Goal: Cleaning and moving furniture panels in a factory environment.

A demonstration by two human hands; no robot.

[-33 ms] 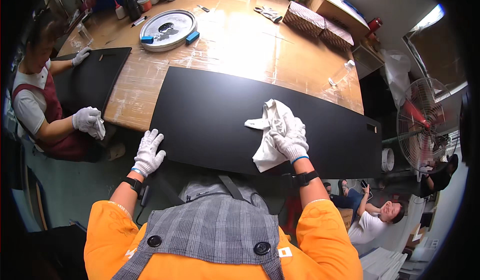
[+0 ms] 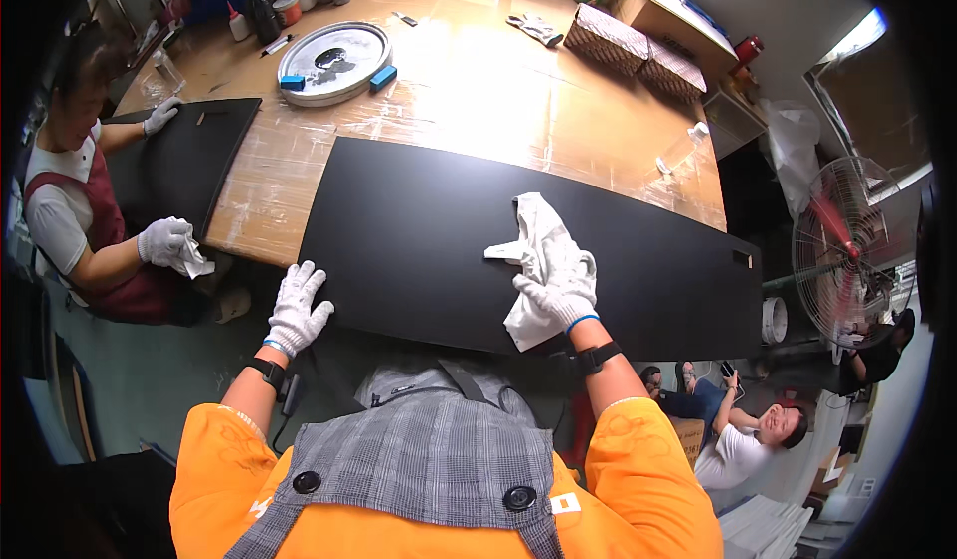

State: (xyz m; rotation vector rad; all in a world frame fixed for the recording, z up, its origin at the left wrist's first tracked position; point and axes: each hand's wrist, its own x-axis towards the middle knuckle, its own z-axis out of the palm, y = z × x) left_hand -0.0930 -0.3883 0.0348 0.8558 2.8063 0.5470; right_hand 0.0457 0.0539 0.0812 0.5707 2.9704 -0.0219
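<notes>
A long matte black panel [image 2: 419,230] lies across the near side of the table, its front edge toward me. In a white knit glove, my right hand [image 2: 560,288] presses a crumpled white cloth [image 2: 538,222] onto the panel, right of its middle. Part of the cloth is covered by that hand, and a loose flap of it points left. My left hand [image 2: 298,310], gloved the same way, has its fingers apart at the panel's near left corner, thumb toward the edge. It holds nothing. A small slot [image 2: 743,259] shows near the panel's right end.
Left, a co-worker's gloved hand [image 2: 171,243] holds a white cloth beside another black panel [image 2: 189,150]. A round white lid [image 2: 337,60] with blue blocks [image 2: 383,78], bottles [image 2: 264,15], a loose glove [image 2: 535,28] and boxes [image 2: 605,40] sit farther back. A fan [image 2: 845,250] stands right.
My right hand has shifted slightly left on the panel, and the cloth's folds have changed. The co-worker's cloth-holding hand has moved a little. My left hand stays nearly in place.
</notes>
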